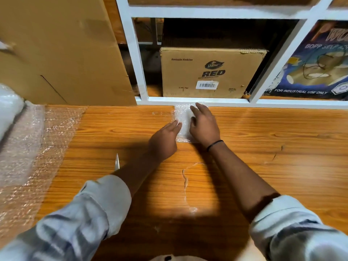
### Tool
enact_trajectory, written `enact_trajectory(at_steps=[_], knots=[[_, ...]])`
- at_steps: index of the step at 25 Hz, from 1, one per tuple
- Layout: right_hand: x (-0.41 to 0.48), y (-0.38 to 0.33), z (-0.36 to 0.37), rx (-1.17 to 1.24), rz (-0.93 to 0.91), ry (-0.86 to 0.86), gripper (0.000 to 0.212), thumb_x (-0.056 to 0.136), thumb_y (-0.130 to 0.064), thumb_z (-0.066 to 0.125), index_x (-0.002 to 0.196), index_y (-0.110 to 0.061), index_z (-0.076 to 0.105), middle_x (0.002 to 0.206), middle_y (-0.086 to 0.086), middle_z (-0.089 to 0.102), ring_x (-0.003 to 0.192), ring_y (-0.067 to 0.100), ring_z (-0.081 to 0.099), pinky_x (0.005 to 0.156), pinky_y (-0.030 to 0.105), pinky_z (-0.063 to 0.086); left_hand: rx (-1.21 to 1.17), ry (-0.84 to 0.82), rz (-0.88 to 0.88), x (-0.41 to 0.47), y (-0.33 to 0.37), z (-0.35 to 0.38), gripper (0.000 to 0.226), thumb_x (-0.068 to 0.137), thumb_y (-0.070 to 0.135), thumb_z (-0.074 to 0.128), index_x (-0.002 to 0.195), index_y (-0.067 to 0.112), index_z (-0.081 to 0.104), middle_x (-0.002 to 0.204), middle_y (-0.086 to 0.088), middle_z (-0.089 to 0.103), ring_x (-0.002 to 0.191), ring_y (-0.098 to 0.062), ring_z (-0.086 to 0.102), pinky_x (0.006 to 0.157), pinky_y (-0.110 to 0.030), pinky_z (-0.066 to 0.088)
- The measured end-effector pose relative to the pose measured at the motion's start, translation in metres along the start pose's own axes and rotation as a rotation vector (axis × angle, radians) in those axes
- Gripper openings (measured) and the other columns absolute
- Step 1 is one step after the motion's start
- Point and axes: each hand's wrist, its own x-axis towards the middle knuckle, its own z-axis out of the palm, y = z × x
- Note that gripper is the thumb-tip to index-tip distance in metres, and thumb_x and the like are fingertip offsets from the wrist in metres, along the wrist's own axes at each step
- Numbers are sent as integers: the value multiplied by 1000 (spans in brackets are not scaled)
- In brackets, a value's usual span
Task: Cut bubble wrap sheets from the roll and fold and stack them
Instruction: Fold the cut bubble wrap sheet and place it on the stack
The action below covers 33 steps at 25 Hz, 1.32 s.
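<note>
— So why are both hands on that folded sheet [183, 117]?
— Flattening it, I'd say. Left hand [165, 140] and right hand [204, 125] press down with the fingers straight, gripping nothing. It lies at the worktop's [263, 147] far edge, well apart from the roll [9, 110].
— Any writing?
— The carton [212, 72] reads "Dabur RED", the blue box [310, 68] "FOR INDUSTRIAL USE ONLY".
</note>
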Motion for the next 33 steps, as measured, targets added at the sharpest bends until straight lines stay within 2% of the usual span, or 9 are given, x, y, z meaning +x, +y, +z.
enact_trajectory(at_steps=[2,4,9,13,16,22,25,29,33], knots=[[6,-3,6,-87,-58,-88,47,96,-17,50,141,-3,57,152,23,50,145,44,39,116,56,37,-44,41,3,1,4,2,74,85,-6,54,156,11,42,162,-7,39,148,-22,41,117,-28,33],[6,-2,10,-169,-63,-164,47,102,-22,45,146,-7,50,159,21,41,152,42,28,122,57,26,-66,68,41,3,7,2,72,83,-8,55,153,7,45,159,-10,43,145,-24,44,116,-27,34],[-15,7,12,-238,-29,-187,52,108,-30,35,156,-11,37,169,18,24,158,41,10,126,59,6,-145,121,59,1,14,4,69,84,-5,51,152,4,45,157,-13,45,146,-24,43,118,-25,32],[-20,9,12,-244,35,-218,55,110,-37,29,160,-13,29,171,16,15,159,40,3,126,60,2,-154,134,72,-5,22,10,67,86,12,45,152,-3,42,157,-21,43,147,-30,41,119,-38,38],[-19,6,9,-256,6,-190,58,110,-39,26,161,-12,26,171,16,15,159,38,2,127,59,0,-94,142,50,-8,24,12,67,92,27,37,153,2,44,158,-18,42,148,-33,38,120,-44,33],[-9,7,12,-270,30,-279,65,109,-49,20,166,-17,11,174,10,0,159,35,-8,127,55,-4,103,122,-49,-6,23,20,56,102,34,33,148,8,53,155,-12,49,148,-41,35,119,-57,30],[-17,15,20,-298,54,-307,68,108,-54,14,166,-22,2,174,6,-6,159,32,-14,127,55,-6,200,50,-67,-7,21,28,57,102,36,32,150,11,52,159,-9,45,150,-43,31,120,-61,27],[-20,16,21,-306,58,-287,68,108,-56,12,166,-23,2,174,4,-4,159,31,-12,127,54,-6,250,14,-81,-7,19,30,58,103,39,30,153,13,48,161,-10,40,152,-44,26,121,-61,20],[-19,14,16,-308,63,-326,69,107,-57,11,166,-22,-1,174,5,-8,159,31,-14,127,55,-6,273,-50,-122,-6,21,21,60,108,42,29,164,21,21,172,-8,12,157,-40,-1,125,-57,1]])
